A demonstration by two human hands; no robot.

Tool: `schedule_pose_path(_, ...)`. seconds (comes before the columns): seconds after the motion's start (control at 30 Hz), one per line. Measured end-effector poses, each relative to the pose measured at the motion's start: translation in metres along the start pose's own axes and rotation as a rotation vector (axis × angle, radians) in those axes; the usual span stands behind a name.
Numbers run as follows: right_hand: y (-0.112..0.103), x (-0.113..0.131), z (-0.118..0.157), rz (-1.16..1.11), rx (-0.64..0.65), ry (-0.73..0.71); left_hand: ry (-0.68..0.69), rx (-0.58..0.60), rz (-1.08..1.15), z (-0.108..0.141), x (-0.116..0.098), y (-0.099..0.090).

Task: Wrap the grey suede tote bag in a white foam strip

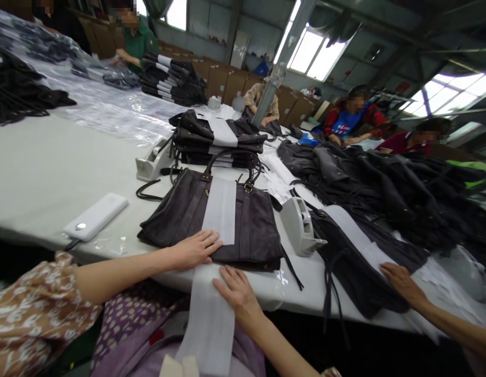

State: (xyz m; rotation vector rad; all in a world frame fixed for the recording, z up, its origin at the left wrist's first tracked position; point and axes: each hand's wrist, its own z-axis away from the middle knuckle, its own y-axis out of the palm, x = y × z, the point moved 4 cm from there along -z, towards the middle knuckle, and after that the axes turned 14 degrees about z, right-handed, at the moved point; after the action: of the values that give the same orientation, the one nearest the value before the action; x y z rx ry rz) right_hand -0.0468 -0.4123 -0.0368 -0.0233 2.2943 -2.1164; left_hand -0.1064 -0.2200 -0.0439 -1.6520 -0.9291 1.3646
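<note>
A dark handbag (256, 225) lies flat in front of me, its handles pointing away. A white strip (219, 209) runs down its middle and hangs over the table edge toward my lap. My left hand (196, 248) rests with spread fingers on the bag's lower edge, over the side of the strip. Just below it, my right hand (237, 293) lies flat with fingers apart on the hanging part of the strip. Neither hand grips anything.
Behind the bag is a stack of dark bags (191, 137). Tape dispensers (300, 225) stand right and back left; a white power bank (96, 215) lies left. At right, a co-worker's hand (404, 285) touches another strip-wrapped bag (345, 272). More people work behind.
</note>
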Motion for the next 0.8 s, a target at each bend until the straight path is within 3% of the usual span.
schedule_pose_path(0.13,-0.023,0.005,-0.022,-0.098,-0.053,0.079,-0.029,0.021,0.052,-0.003,0.002,0.000)
schedule_pose_path(0.27,-0.038,0.011,-0.019,-0.138,-0.147,0.055,-0.034,0.024,0.099,-0.004,0.004,-0.002)
schedule_pose_path(0.5,0.032,0.046,0.001,0.011,-0.470,0.038,-0.020,0.022,0.064,0.002,0.003,-0.001)
schedule_pose_path(0.57,0.033,0.047,-0.002,-0.004,-0.495,0.007,-0.019,0.034,0.048,0.002,0.001,-0.003)
schedule_pose_path(0.67,-0.001,0.032,-0.021,-0.130,-0.423,-0.061,-0.015,0.043,0.047,0.000,-0.002,-0.011)
schedule_pose_path(0.8,-0.062,-0.013,-0.067,-0.420,-0.166,-0.028,-0.085,0.029,0.063,-0.004,-0.006,-0.020)
